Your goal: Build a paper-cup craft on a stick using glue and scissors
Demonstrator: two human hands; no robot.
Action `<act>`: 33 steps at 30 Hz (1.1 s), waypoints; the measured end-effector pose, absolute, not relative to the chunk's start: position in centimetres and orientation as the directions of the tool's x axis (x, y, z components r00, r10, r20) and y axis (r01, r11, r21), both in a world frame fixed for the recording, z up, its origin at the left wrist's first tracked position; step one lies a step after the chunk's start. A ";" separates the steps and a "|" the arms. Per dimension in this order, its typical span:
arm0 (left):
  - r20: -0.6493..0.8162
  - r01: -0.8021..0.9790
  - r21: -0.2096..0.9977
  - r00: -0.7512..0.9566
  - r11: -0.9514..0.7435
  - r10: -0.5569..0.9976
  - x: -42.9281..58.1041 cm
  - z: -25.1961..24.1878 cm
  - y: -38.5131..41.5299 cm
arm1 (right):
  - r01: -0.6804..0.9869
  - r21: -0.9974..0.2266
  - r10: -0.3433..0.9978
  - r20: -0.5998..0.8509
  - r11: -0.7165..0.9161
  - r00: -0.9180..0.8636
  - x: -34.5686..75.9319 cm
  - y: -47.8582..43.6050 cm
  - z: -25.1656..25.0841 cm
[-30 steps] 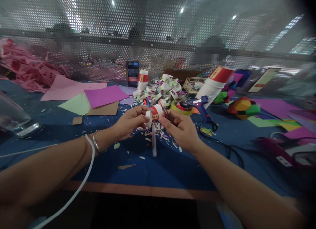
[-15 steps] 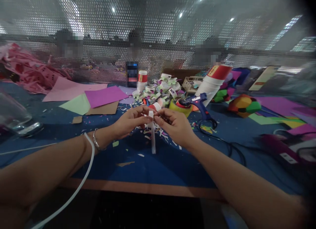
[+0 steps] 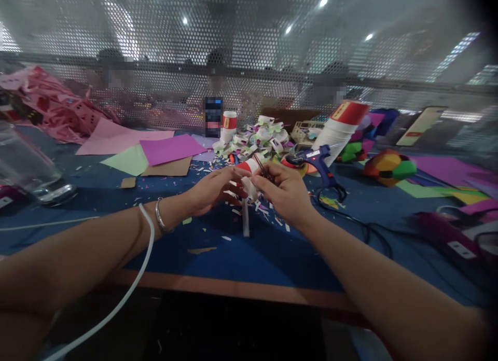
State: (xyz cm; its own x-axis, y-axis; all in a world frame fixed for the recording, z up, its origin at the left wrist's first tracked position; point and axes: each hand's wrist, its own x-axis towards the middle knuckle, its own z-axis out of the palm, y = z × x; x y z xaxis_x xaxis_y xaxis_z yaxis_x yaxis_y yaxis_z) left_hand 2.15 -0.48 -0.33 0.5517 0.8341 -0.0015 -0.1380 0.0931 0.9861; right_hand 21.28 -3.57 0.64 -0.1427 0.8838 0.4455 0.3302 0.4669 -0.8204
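Observation:
My right hand [image 3: 286,192] is closed, with thumb and forefinger pinching a crumpled white strip [image 3: 249,187]. A thin dark loop [image 3: 260,165] sticks up from the same fingers; its kind is unclear. The strip's straight, pale lower part [image 3: 246,220] hangs down over the table. Beside it, my left hand [image 3: 213,191] has its fingers stretched and apart, close to the strip; whether they touch it I cannot tell. Just behind my fingers lies a red and white paper cup [image 3: 249,166], partly hidden.
A blue glue gun [image 3: 317,161] rests right of my hands, its black cable [image 3: 363,226] trailing right. Behind are a heap of paper pieces [image 3: 264,138] and stacked cups [image 3: 338,127]. Coloured sheets [image 3: 171,148] and a clear glass [image 3: 42,169] are on the left. Scraps litter the blue table [image 3: 268,257].
My left fingers have spread and come away from the top of the white strip. The strip's upper part is now bent and crumpled at my right fingers. The view has shifted slightly.

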 end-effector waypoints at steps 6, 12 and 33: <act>0.084 -0.091 0.995 0.581 -0.038 0.810 2.1 -0.3 -0.8 | 0.288 -0.859 0.906 0.402 0.424 -0.137 21.4 -3.1 0.2; 0.157 0.056 0.972 0.571 -0.229 0.806 2.3 -0.8 -1.0 | 0.218 -0.892 0.915 0.362 0.395 -0.176 21.2 -3.0 0.0; -0.078 -0.056 0.992 0.432 0.114 0.898 1.9 0.5 -0.5 | 0.513 -0.735 0.895 0.397 0.442 -0.203 22.4 -2.4 0.4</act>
State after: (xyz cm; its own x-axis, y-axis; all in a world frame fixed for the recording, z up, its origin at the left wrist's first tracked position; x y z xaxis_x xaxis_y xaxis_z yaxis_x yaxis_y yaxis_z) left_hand 1.87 -0.51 0.48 0.4322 0.8983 -0.0784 -0.0561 0.1136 0.9919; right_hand 22.37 -2.38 0.42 -0.2025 0.8953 0.3969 0.5134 0.4422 -0.7355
